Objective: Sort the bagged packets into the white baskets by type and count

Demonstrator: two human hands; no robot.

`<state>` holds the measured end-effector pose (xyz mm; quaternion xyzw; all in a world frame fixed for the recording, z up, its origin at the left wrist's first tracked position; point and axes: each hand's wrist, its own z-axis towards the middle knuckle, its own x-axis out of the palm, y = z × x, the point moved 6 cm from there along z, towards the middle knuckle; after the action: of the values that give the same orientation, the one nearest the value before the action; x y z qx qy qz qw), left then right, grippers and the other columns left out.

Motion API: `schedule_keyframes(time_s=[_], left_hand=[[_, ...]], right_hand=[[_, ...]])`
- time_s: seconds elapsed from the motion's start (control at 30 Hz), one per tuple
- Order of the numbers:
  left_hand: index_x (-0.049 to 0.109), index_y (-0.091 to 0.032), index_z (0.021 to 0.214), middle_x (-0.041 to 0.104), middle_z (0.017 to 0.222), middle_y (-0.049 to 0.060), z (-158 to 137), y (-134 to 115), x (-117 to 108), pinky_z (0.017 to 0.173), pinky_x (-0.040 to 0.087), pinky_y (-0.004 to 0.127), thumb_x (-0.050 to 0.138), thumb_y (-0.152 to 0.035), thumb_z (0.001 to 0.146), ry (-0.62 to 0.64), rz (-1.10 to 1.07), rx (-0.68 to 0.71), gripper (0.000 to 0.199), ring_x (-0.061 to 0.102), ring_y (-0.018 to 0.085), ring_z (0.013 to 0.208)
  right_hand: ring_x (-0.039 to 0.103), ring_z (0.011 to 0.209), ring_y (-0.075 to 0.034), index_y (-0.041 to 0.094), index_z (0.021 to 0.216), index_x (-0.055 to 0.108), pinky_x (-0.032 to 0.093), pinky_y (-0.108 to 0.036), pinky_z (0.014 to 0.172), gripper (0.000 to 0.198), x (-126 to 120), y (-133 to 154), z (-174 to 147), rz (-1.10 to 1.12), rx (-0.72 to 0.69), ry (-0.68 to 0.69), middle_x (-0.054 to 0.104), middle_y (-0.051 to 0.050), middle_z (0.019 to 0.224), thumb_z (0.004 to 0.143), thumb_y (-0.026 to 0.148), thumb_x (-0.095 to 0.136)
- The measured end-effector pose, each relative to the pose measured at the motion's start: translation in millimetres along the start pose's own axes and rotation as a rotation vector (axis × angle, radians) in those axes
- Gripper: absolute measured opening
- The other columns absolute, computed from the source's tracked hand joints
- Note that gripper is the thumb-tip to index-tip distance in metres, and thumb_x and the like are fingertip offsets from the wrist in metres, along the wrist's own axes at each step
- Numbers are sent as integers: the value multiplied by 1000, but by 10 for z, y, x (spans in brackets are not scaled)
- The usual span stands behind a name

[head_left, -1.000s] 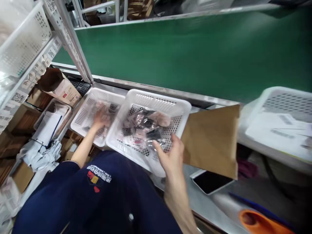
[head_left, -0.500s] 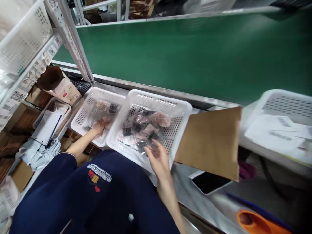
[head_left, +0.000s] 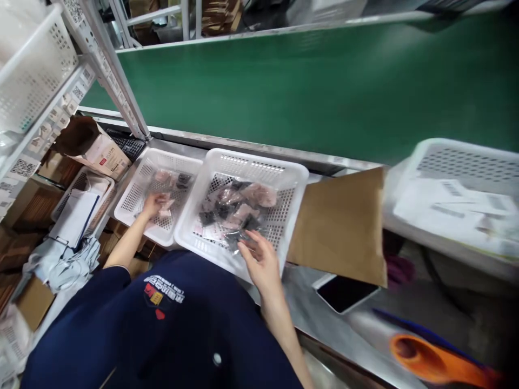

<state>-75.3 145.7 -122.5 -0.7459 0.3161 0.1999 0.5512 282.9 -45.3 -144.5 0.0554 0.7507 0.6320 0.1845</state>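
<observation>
My left hand (head_left: 154, 205) is inside the smaller white perforated basket (head_left: 128, 190). Its fingers are bent together at a clear plastic bag (head_left: 166, 208) with something pale pink in it; the fingertips are partly hidden. Over the near right part of the larger white basket (head_left: 298, 186), my right hand (head_left: 261, 259) has its thumb and fingers apart, with nothing gripped between them. Its fingertips are close to clear bags of pink and black pieces (head_left: 239, 213); whether they touch is unclear. The baskets stand side by side.
A brown cardboard sheet (head_left: 338, 227) leans by the larger basket, above a phone (head_left: 344, 293). Behind runs a green conveyor belt (head_left: 284, 97). An orange-handled tool (head_left: 425, 359) lies near right. A shelf post (head_left: 117, 81), open carton (head_left: 101, 151) and clipboard (head_left: 77, 216) are leftward.
My left hand has moved a little back and left within the smaller basket, uncovering more of the pale pink piece. My right hand stays over the larger basket, fingers slightly more curled. The view has shifted slightly.
</observation>
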Motion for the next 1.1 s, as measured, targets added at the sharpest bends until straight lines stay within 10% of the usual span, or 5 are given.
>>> schedule_keyframes(time_s=[0.33, 0.67, 0.83, 0.97, 1.1], left_hand=[[84, -13, 100, 82, 100, 10, -912, -891, 521, 79, 58, 30, 103, -37, 60, 605, -632, 147, 51, 75, 23, 87], [35, -22, 172, 80, 127, 20, -1014, -770, 854, 79, 62, 34, 103, -31, 64, 595, -975, -127, 127, 81, 30, 95], [44, -21, 164, 75, 138, 18, -838, -904, 870, 101, 61, 44, 100, -37, 67, 431, -1065, -79, 113, 75, 35, 122], [45, -25, 163, 71, 146, 17, -862, -1029, 944, 98, 62, 45, 97, -37, 69, 466, -1063, -65, 108, 76, 34, 120], [50, -25, 159, 70, 147, 15, -943, -986, 1024, 93, 62, 39, 96, -28, 69, 455, -1085, -116, 101, 78, 29, 113]], right_hand=[[61, 143, -35, 31, 154, 64, 67, -49, 98, 76, 731, 1191, 14, 25, -306, 486, 55, -15, 161, 87, 65, 82], [67, 134, -34, 24, 119, 77, 56, -59, 113, 32, -278, 1386, 171, -27, -640, -494, 69, -15, 140, 98, 49, 73], [30, 164, -45, 20, 175, 22, 43, -68, 124, 127, 63, 969, 366, -202, -225, -22, 17, -24, 181, 77, 71, 87], [63, 138, -35, 28, 168, 41, 63, -51, 103, 96, 609, 825, 73, 86, -124, 415, 38, -19, 173, 87, 63, 79], [64, 133, -33, 27, 141, 69, 62, -50, 104, 52, 433, 897, 3, 13, -204, 154, 63, -15, 144, 94, 48, 71]])
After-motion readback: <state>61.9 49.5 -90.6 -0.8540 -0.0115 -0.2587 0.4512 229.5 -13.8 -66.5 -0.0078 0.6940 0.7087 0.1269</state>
